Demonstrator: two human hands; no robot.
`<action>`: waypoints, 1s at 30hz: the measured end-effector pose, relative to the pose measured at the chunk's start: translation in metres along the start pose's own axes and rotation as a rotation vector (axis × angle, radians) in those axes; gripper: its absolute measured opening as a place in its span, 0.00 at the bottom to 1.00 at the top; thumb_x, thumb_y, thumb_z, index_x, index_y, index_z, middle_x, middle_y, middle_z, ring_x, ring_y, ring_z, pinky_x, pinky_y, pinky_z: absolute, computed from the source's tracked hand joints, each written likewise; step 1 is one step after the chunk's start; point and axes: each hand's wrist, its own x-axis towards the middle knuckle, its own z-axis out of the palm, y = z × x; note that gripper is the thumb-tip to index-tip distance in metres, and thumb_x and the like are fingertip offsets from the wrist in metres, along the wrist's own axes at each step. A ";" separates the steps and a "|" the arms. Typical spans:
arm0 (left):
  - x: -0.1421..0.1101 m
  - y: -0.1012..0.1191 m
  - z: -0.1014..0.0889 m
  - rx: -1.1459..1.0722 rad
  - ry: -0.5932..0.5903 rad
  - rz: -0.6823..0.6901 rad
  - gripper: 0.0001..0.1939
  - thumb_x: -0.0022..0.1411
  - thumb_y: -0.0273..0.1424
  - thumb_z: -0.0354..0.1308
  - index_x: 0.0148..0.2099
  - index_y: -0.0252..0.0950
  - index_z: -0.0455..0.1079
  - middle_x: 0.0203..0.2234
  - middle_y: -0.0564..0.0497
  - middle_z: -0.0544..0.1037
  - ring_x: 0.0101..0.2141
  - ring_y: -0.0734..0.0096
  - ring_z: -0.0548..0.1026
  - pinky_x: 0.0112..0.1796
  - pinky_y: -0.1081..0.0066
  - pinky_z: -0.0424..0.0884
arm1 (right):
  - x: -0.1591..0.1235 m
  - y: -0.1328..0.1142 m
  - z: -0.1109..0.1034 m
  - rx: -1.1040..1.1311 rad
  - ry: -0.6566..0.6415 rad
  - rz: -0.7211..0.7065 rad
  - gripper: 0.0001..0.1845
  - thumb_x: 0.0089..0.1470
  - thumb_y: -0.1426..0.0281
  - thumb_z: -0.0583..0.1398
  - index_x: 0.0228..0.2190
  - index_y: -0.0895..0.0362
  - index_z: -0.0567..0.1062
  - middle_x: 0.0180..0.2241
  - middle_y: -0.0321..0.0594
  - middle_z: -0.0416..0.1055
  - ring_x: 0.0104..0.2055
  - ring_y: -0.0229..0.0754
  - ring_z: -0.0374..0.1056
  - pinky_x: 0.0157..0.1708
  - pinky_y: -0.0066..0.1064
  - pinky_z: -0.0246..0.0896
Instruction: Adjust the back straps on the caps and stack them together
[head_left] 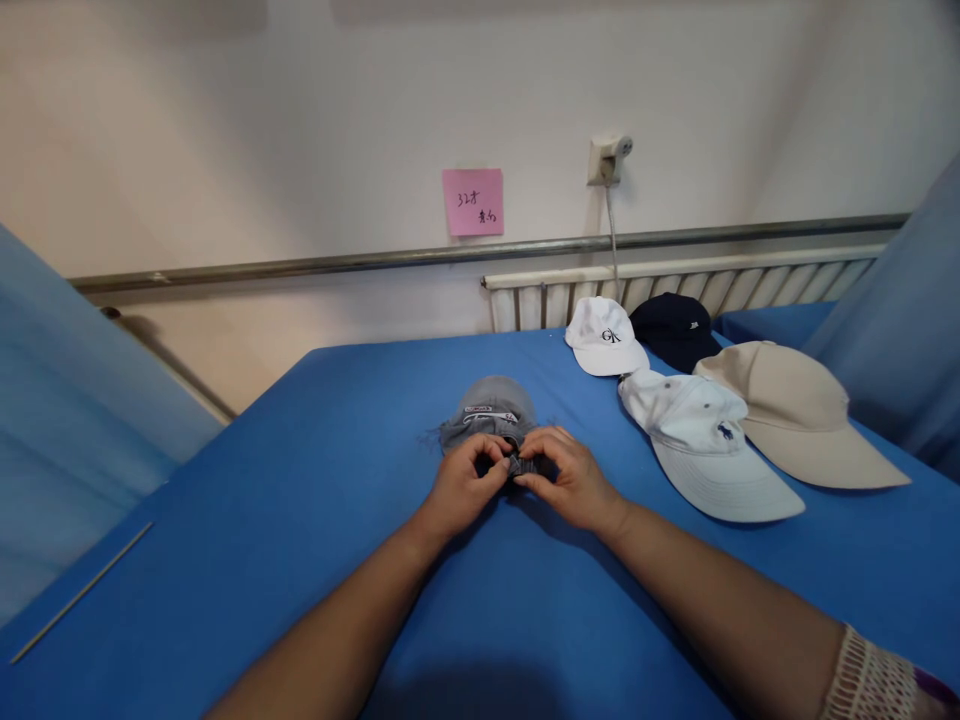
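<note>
A grey baseball cap (pixel 495 398) with frayed edges and a small patch lies in the middle of the blue-covered table (pixel 300 500). Its back strap (pixel 531 465) faces me. My left hand (pixel 472 475) pinches the strap's left part between thumb and fingers. From the other side, my right hand (pixel 566 475) grips the strap close to the left fingertips. The fingers partly hide the strap's fastening, so its exact state does not show.
To the right lie a white cap (pixel 600 330), a dark navy cap (pixel 675 328), a pale cap (pixel 697 430) and a beige cap (pixel 787 400). A thin stick (pixel 82 592) rests at the left edge. Behind stand a radiator (pixel 525 305) and a wall rail (pixel 375 260); blue curtains (pixel 75 400) hang at both sides.
</note>
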 end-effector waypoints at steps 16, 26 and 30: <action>-0.002 0.003 0.002 0.171 -0.025 0.082 0.03 0.55 0.26 0.56 0.28 0.36 0.66 0.28 0.51 0.75 0.31 0.71 0.72 0.37 0.69 0.67 | -0.001 -0.003 -0.002 -0.087 -0.098 -0.030 0.10 0.52 0.72 0.64 0.37 0.54 0.69 0.40 0.41 0.72 0.44 0.47 0.66 0.44 0.42 0.61; -0.002 -0.001 -0.001 0.308 0.004 0.084 0.03 0.54 0.26 0.56 0.29 0.36 0.66 0.29 0.51 0.75 0.32 0.69 0.71 0.36 0.69 0.66 | -0.001 -0.002 -0.001 -0.091 -0.101 0.003 0.11 0.51 0.72 0.65 0.37 0.53 0.69 0.40 0.41 0.72 0.43 0.47 0.66 0.44 0.42 0.61; -0.003 0.002 0.000 0.352 -0.013 0.117 0.04 0.55 0.27 0.56 0.28 0.37 0.65 0.29 0.51 0.74 0.32 0.68 0.71 0.37 0.68 0.66 | -0.001 -0.001 0.000 -0.087 -0.100 -0.002 0.11 0.51 0.73 0.64 0.37 0.53 0.69 0.40 0.41 0.72 0.43 0.47 0.66 0.44 0.43 0.61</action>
